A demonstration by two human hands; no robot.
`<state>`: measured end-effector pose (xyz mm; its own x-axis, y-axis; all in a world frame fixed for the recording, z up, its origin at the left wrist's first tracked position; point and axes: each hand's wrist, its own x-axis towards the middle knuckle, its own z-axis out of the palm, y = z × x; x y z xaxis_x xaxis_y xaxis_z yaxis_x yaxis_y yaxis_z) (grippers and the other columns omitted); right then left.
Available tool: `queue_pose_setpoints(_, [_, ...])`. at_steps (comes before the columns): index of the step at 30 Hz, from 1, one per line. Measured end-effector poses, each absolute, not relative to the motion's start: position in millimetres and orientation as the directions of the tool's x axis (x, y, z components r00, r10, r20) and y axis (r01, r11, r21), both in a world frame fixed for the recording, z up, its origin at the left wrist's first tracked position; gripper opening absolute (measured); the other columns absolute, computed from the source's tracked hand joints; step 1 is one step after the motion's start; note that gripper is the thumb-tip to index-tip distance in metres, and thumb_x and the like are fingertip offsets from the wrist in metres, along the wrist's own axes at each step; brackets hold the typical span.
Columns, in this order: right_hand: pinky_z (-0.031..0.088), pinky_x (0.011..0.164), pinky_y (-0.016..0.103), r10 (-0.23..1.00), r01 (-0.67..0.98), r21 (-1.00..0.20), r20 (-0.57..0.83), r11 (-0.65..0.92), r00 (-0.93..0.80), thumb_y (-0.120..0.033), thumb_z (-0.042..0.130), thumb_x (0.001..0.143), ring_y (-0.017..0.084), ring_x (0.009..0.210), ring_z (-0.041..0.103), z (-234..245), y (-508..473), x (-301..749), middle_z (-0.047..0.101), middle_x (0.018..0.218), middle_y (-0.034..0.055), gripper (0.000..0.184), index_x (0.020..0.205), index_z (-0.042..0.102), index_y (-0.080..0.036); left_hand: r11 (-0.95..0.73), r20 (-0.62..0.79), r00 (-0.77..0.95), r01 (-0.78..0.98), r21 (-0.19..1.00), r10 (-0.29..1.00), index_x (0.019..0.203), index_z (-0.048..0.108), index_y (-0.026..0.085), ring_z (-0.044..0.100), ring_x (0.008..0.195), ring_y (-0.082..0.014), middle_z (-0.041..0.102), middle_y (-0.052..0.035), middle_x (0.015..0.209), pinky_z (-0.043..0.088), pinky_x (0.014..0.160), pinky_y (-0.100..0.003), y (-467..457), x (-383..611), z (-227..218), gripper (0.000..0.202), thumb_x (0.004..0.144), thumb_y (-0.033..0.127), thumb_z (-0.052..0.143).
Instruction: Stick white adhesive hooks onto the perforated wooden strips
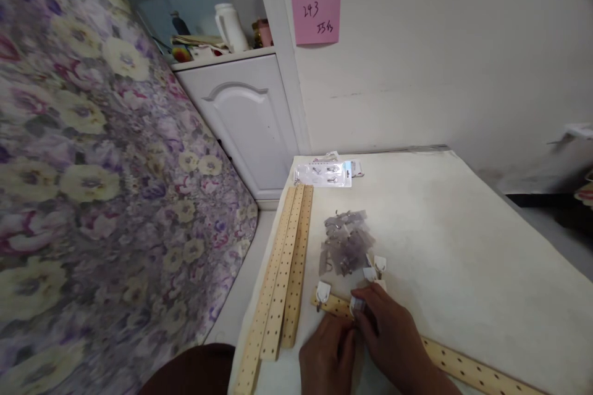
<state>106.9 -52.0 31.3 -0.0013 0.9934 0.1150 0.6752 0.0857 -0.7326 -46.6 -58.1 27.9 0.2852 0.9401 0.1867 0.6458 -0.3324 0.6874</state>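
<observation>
On the surface (pixel 463 247), a holed strip (pixel 466 366) slants right-downward, middle hidden; right hand (pixel 393 330) pinches white hook (pixel 356 306); left hand (pixel 327 352): grip unclear.

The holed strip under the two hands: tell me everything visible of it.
The strip is long, narrow and pale tan, apparently wood, with rows of small dark holes. It lies on the whitish tabletop, slanting toward the lower right, where the picture cuts it off. A white hook overlaps its left end. The right hand holds another white hook against it; the left hand is at its near edge. The hands hide its middle.
</observation>
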Motion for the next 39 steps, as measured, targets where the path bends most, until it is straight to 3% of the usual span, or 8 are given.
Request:
queue_pose_setpoints(26, [0.053,0.081,0.037,0.987,0.690,-0.709,0.154,0.142,-0.045,-0.015,0.044,0.085,0.020,0.093,0.064,31.2,-54.5,106.5,0.063,0.106,0.0068,0.027,0.108,0.057,-0.021,-0.300,0.197,0.231,0.623,0.722,0.953,0.086,0.066,0.023,0.065,0.069,-0.0132,0.068,0.0007,0.078,0.051,0.063,-0.019,-60.8,-46.7,34.4,0.009,0.085,0.021,0.057])
queue_pose_setpoints(39, [0.053,0.080,0.036,0.981,0.702,-0.695,0.191,0.156,-0.029,-0.015,0.044,0.086,0.020,0.091,0.064,27.5,-55.8,106.1,0.063,0.105,0.0058,0.025,0.107,0.056,-0.023,-0.288,0.167,0.247,0.622,0.728,0.955,0.088,0.066,0.023,0.066,0.075,-0.0138,0.069,-0.0002,0.083,0.052,0.067,-0.021,-59.9,-44.3,32.7,0.013,0.086,0.017,0.055])
